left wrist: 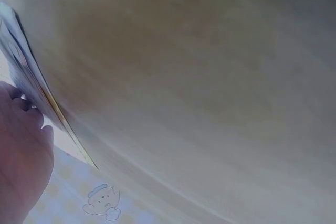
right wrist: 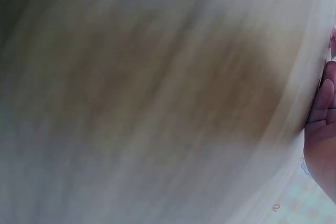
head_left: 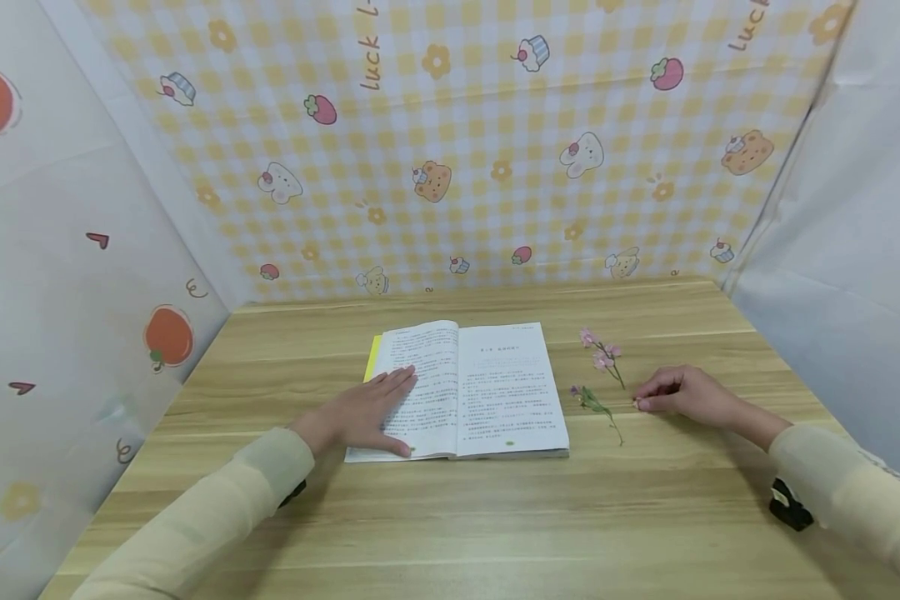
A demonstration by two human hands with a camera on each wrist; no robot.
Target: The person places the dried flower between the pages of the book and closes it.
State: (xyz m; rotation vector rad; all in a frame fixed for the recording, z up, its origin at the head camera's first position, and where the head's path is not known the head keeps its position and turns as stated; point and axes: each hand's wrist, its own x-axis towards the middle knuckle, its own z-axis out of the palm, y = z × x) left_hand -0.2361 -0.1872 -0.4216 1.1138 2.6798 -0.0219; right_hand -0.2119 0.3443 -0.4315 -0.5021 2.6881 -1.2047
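Observation:
An open book (head_left: 506, 392) with printed pages lies on the wooden table. Flat across its left page rests my left hand (head_left: 371, 408), fingers straight and the thumb pointing toward the lower edge. In the left wrist view this hand (left wrist: 23, 150) lies against the book's page edges (left wrist: 39, 85). To the right of the book is my right hand (head_left: 686, 396), low at the tabletop, its fingers curled and the thumb against them. A small pale thing (head_left: 635, 402) shows at those fingertips, its kind too small to tell. The right wrist view catches only part of the hand (right wrist: 323, 114).
Between the book and my right hand lie a pink flower sprig (head_left: 606, 357) and a green stem with a purple bloom (head_left: 596, 405). A yellow edge (head_left: 372, 357) sticks out at the book's left. Patterned cloth (head_left: 465, 167) hangs behind the table (head_left: 495, 525).

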